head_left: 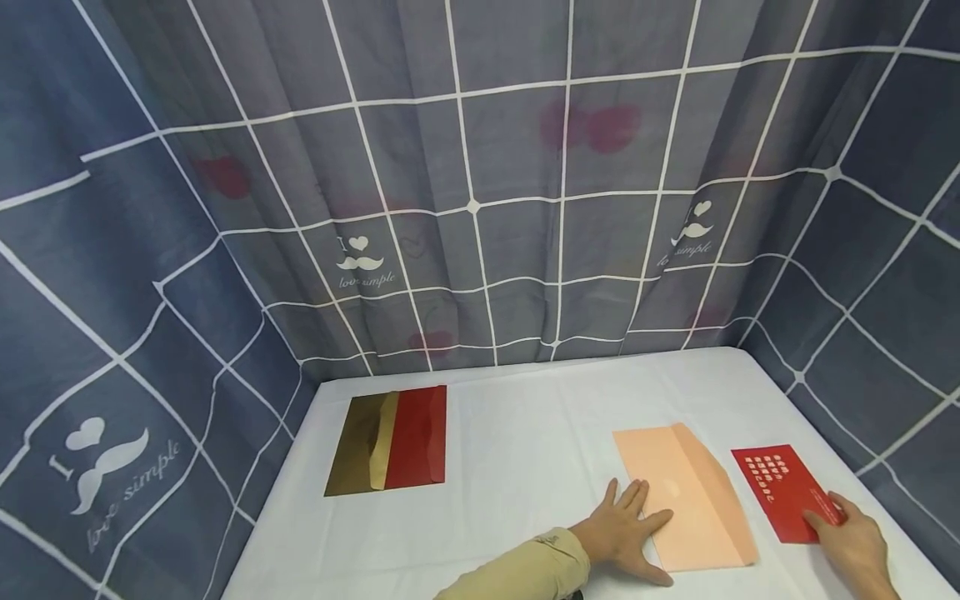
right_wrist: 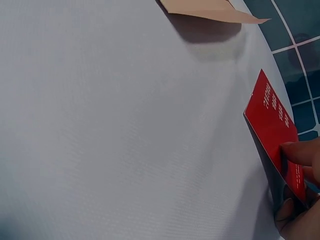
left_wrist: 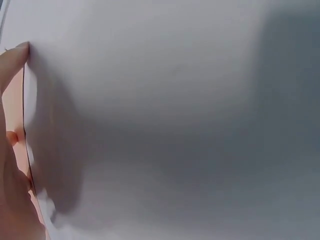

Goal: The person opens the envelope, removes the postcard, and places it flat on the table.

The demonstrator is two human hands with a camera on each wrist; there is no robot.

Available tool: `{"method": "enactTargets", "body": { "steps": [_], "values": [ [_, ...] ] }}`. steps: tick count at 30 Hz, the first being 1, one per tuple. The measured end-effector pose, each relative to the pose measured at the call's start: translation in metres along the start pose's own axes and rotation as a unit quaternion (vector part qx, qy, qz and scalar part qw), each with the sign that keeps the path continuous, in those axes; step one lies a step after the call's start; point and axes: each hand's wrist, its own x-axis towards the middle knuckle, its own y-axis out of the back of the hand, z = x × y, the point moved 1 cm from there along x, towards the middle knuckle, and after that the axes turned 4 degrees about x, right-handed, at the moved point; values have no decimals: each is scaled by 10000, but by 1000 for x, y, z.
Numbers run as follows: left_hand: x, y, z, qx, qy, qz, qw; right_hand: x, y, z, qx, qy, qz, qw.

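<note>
A peach envelope (head_left: 693, 500) lies on the white table with its flap opened out to the right. My left hand (head_left: 626, 533) rests on the envelope's left edge, fingers spread; the left wrist view catches part of that hand (left_wrist: 15, 195) at its left border. To the right, my right hand (head_left: 855, 542) pinches a red card (head_left: 780, 487) with white printed writing by its near right corner. In the right wrist view the card (right_wrist: 270, 120) stands tilted above the table, thumb and fingers on opposite faces.
Towards the left of the white table (head_left: 525, 450) lie a dark gold envelope (head_left: 356, 446) and a red envelope (head_left: 412, 442), side by side with a light gold flap between. A grey-blue curtain (head_left: 517, 250) with white grid lines encloses the table's back and sides.
</note>
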Motion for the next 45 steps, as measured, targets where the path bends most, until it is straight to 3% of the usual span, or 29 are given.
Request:
{"method": "enactTargets", "body": {
  "steps": [14,29,39,45],
  "values": [
    [8,9,13,-82,55,-145,9998,3,0,5,-32,114,209,9997],
    [16,15,22,-217,82,-36,9997,5,5,11,-14,230,314,9992],
    [29,19,29,-463,156,-69,9988,4,13,13,-67,612,499,9969],
    [33,23,31,-265,104,-57,9996,4,14,16,-48,401,550,9977]
  ]
}}
